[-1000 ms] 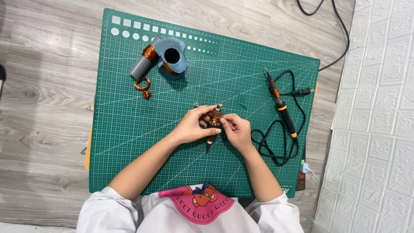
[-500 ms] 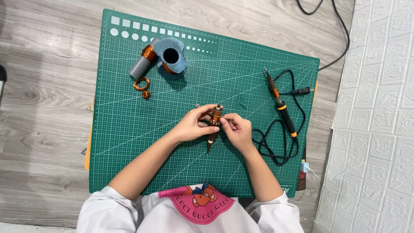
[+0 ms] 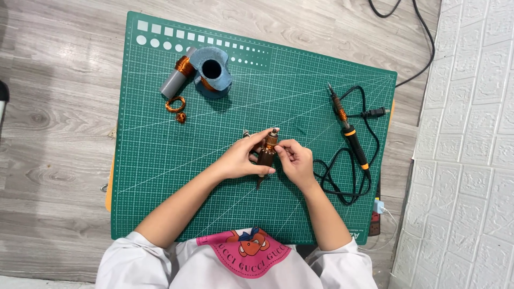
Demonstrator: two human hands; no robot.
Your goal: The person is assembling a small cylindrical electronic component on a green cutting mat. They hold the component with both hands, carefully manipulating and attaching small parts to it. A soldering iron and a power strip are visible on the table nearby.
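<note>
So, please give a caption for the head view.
Both hands, left hand and right hand, hold a small brown motor part over a green cutting mat.

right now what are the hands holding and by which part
Left hand grips the small brown copper-wound motor part around its body; right hand pinches its side.

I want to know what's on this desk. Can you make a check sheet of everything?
Surface: green cutting mat on grey wood floor.
Job's things: small brown motor part with copper winding.
Clutter: grey tube, blue housing, copper wire coil.
Hands: left hand grips the part; right hand pinches its top.
Cables: soldering iron with looped black cord.
Surroundings: white brick-pattern wall.
</note>
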